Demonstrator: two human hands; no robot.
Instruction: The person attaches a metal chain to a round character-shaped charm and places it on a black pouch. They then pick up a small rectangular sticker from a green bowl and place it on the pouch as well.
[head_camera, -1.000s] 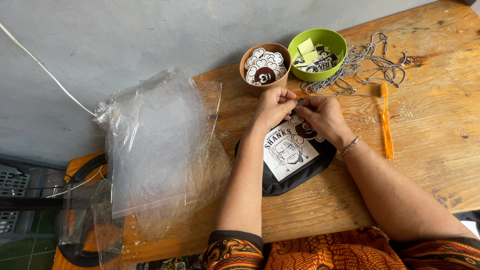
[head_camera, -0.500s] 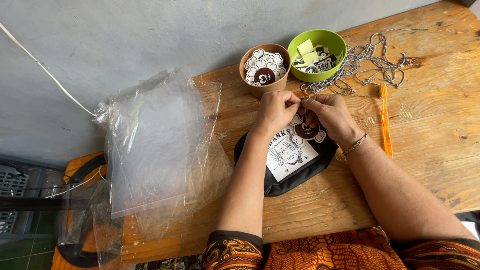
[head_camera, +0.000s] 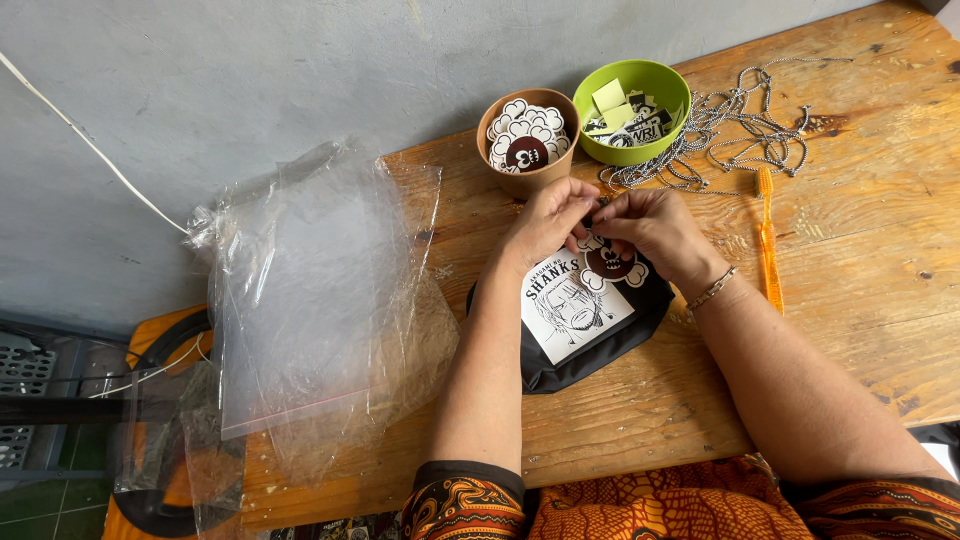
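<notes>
A black pouch (head_camera: 600, 350) with a white printed face panel lies on the wooden table (head_camera: 880, 330) in front of me. My left hand (head_camera: 545, 225) and my right hand (head_camera: 655, 232) meet at its top edge. Their fingertips pinch something small and dark there, where a round cloud-edged keychain charm (head_camera: 610, 264) rests on the pouch. What exactly sits between the fingers is hidden. A thin bracelet is on my right wrist.
A brown bowl (head_camera: 528, 140) of similar charms and a green bowl (head_camera: 632, 110) of small tags stand behind the hands. A pile of ball chains (head_camera: 730, 130) and an orange toothbrush (head_camera: 768, 240) lie to the right. Clear plastic bags (head_camera: 320, 300) cover the table's left end.
Both hands have shifted slightly up the pouch, and the cloud-edged charm now shows more fully below the right fingers. The pouch has stayed in place.
</notes>
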